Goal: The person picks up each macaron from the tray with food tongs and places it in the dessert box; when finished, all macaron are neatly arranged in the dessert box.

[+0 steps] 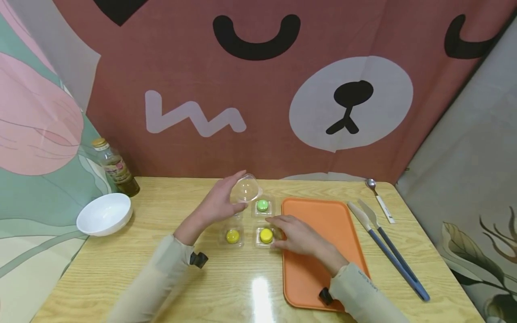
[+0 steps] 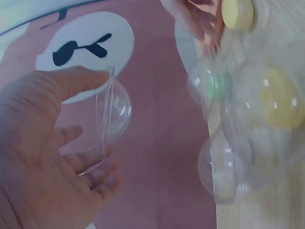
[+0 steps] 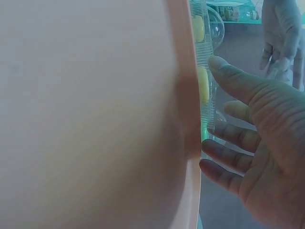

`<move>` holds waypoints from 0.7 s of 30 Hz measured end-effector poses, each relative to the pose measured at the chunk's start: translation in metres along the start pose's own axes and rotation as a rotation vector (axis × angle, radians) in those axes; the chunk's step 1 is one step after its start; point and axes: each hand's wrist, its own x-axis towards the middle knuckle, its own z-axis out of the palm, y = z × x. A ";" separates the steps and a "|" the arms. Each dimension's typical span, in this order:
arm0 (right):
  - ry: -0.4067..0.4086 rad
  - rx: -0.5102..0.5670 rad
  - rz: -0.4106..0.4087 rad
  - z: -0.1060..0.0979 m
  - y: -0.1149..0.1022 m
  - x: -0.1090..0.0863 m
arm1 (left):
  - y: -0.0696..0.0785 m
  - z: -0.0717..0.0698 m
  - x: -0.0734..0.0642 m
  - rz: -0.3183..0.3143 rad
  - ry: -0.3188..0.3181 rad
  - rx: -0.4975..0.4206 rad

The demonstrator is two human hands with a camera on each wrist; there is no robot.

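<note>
My left hand (image 1: 218, 202) holds a clear domed plastic lid (image 1: 246, 188) above the table, gripping its rim between thumb and fingers; the left wrist view shows the lid (image 2: 114, 112) edge-on. My right hand (image 1: 300, 237) is beside a yellow macaron-like sweet (image 1: 266, 235) in a clear plastic tray, its fingers relaxed and spread around the tray's right side. Whether they touch the tray I cannot tell. A green sweet (image 1: 262, 206) sits behind it in a clear case. Another yellow sweet (image 1: 233, 236) lies to the left under a clear dome.
An orange tray (image 1: 319, 287) lies beneath my right forearm. Two knives (image 1: 393, 253) and a spoon (image 1: 379, 199) are to its right. A white bowl (image 1: 104, 215) and a bottle of dark liquid (image 1: 117, 168) stand at the left. A printed cloth (image 1: 181, 157) hangs behind the table.
</note>
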 end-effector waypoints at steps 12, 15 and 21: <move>0.019 0.129 0.003 -0.008 0.013 -0.003 | 0.013 0.004 -0.008 0.124 -0.105 -0.043; 0.077 0.292 0.062 -0.018 0.021 -0.005 | 0.016 0.004 -0.009 0.127 -0.116 -0.041; 0.181 0.654 0.117 -0.032 0.024 0.000 | 0.025 0.009 -0.012 0.186 -0.121 -0.025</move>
